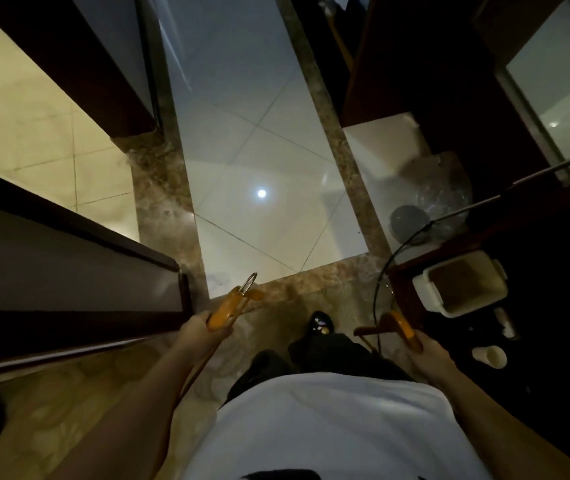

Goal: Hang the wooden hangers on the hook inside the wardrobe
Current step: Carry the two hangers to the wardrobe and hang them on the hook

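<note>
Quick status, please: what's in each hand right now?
Left hand shut on a wooden hanger. Right hand shut on another wooden hanger. Both low over the floor; no wardrobe hook visible.

Orange wooden hangers (225, 308), white shirt (328, 427), brown-veined marble floor border (332, 133).

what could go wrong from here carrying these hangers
1. The dark cable arcs right beside the hanger in the right hand; its hook could snag it.
2. The left hand holds its hangers close to the dark door edge; they may knock it.
3. Glossy floor in dim light could mean a slip.
</note>
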Action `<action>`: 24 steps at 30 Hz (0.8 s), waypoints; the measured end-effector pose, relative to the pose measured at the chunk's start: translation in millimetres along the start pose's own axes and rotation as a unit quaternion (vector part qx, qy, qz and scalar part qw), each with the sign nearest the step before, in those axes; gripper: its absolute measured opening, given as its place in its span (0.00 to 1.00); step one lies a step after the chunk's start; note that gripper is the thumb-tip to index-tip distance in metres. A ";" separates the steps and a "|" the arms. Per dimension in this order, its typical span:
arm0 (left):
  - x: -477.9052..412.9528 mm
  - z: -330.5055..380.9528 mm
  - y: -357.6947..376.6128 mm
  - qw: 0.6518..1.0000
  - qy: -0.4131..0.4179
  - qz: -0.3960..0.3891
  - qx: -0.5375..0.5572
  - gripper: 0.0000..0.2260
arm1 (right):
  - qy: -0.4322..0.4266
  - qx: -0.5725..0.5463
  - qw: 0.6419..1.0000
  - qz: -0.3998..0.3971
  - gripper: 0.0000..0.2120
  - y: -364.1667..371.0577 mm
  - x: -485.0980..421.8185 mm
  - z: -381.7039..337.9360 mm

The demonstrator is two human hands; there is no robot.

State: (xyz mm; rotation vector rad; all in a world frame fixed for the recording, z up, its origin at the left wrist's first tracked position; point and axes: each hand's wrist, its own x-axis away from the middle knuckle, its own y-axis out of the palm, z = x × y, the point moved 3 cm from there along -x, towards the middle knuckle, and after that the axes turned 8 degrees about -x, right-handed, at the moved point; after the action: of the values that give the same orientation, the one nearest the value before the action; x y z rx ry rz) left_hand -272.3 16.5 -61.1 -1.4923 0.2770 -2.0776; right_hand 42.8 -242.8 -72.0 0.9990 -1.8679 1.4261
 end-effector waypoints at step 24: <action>-132.0 94.2 -135.0 0.986 -0.117 0.076 0.094 0.06 | -0.157 -0.029 0.987 -0.008 0.14 -100.5 -142.9 -376.2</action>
State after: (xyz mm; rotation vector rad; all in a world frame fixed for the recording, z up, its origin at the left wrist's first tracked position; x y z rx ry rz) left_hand -199.2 214.2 -69.8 -1.5306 0.0967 -1.7391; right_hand 207.6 136.1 -35.7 1.2671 -2.1030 1.2530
